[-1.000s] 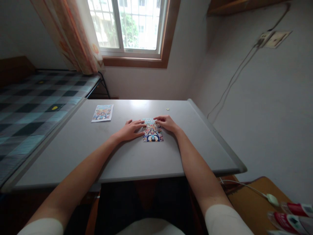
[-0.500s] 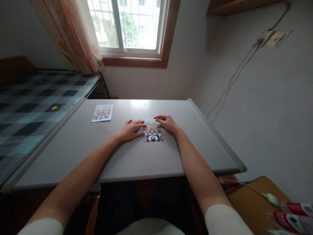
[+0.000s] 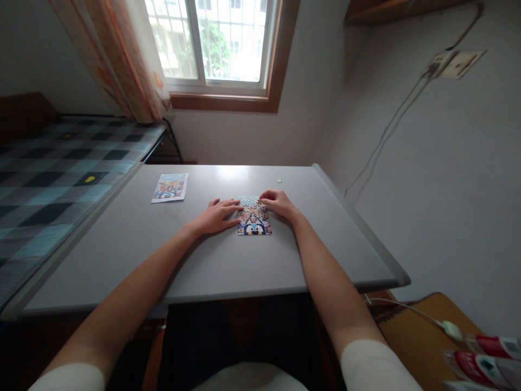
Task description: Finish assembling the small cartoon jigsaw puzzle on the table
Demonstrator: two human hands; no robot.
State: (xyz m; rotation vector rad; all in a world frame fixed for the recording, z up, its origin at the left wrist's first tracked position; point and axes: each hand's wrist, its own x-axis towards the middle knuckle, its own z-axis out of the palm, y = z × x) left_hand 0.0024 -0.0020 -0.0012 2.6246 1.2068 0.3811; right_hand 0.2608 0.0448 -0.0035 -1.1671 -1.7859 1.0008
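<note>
A small jigsaw puzzle (image 3: pixel 255 222) lies flat on the grey table, showing a blue cartoon dog face at its near end and a paler far end. My left hand (image 3: pixel 217 215) rests with fingers spread, the fingertips at the puzzle's left edge. At the far right corner, my right hand (image 3: pixel 277 203) is closed in a pinch on what looks like a small puzzle piece (image 3: pixel 259 201), partly hidden by the fingertips. Beyond that hand lies a loose pale yellow puzzle piece (image 3: pixel 279 181).
A printed picture sheet (image 3: pixel 170 188) with the same design lies on the table (image 3: pixel 122 255) to the left. A checked bed (image 3: pixel 81 157) stands at the left. Bottles (image 3: pixel 480 366) and a white cable are low on the right, beside the wall.
My right fingertips have drawn together and curled slightly toward me at the puzzle's far right corner. My left hand has kept its place.
</note>
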